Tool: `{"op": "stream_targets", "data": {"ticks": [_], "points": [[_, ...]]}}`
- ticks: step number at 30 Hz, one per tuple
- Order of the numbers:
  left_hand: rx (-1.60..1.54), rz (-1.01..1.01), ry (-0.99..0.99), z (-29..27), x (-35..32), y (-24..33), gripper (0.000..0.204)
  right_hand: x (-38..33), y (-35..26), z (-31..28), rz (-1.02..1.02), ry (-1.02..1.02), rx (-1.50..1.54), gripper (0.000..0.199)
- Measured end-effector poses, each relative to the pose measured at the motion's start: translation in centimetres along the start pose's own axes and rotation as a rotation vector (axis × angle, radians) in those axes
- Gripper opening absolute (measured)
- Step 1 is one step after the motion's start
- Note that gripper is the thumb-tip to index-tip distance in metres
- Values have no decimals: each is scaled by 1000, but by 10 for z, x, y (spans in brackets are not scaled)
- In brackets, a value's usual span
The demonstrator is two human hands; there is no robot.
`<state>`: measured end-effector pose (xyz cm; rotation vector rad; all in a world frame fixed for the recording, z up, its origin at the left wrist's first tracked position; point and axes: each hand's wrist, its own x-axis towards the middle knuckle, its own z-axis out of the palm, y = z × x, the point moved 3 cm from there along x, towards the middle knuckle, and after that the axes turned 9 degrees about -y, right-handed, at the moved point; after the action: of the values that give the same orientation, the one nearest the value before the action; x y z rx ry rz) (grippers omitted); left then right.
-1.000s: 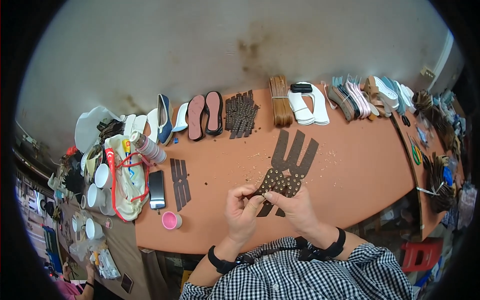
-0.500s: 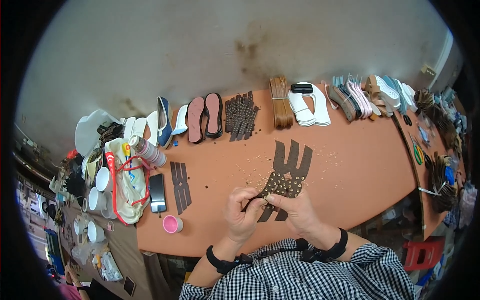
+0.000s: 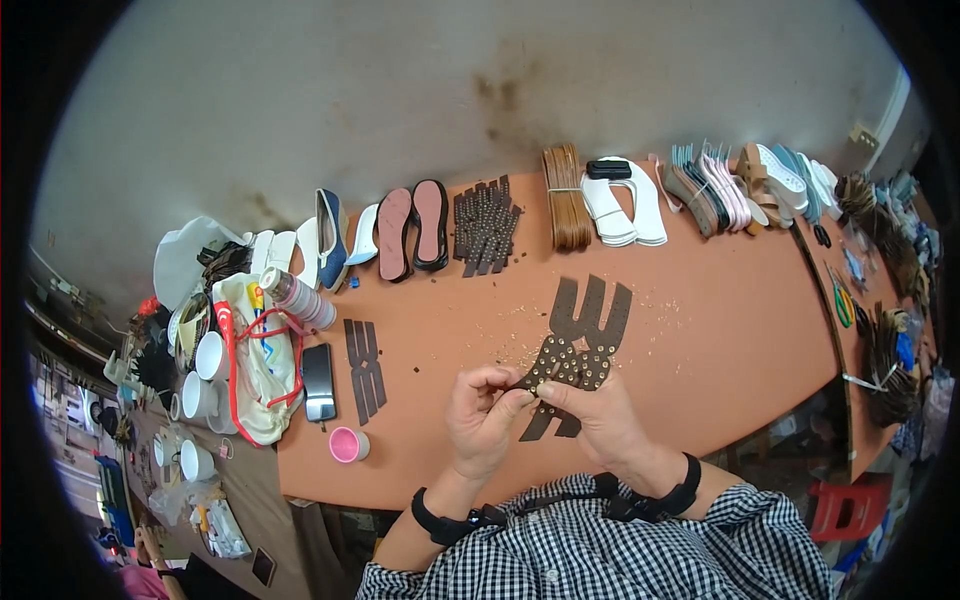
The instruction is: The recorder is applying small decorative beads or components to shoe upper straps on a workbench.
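Observation:
A dark brown shoe upper piece [image 3: 588, 318], cut into strips and set with gold studs across its middle, is held over the table in front of me. My left hand [image 3: 485, 415] is closed, its thumb and fingers pinching the end of a bent-back studded strip. My right hand [image 3: 605, 420] grips the lower right of the piece, with its thumb pressed on the studs and its other fingers hidden beneath. The thumbs are close together. Loose gold studs [image 3: 655, 315] lie scattered on the table beyond the piece.
To the left lie a plain brown upper piece [image 3: 365, 370], a phone [image 3: 319, 382] and a pink-filled cup [image 3: 348, 445]. A pile of studded uppers [image 3: 485, 230], soles [image 3: 430, 225] and a brown strip bundle [image 3: 566, 200] line the back. Scissors [image 3: 843, 303] lie right.
The view has shifted slightly. Both hands keep their hold on the studded piece, and the fingers of the left have moved only a little.

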<state>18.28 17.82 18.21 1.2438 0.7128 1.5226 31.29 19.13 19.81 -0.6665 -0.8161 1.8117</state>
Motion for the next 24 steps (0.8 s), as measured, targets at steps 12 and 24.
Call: {"op": "stream_targets", "data": {"ticks": [12,24], "points": [[-27,-99,-41,-4,1,-5,25,0,-4,-2,98,-9,42,10],[-225,-129,20,-3,-7,-15,32,-6,-7,4,237,26,173,13]]}}
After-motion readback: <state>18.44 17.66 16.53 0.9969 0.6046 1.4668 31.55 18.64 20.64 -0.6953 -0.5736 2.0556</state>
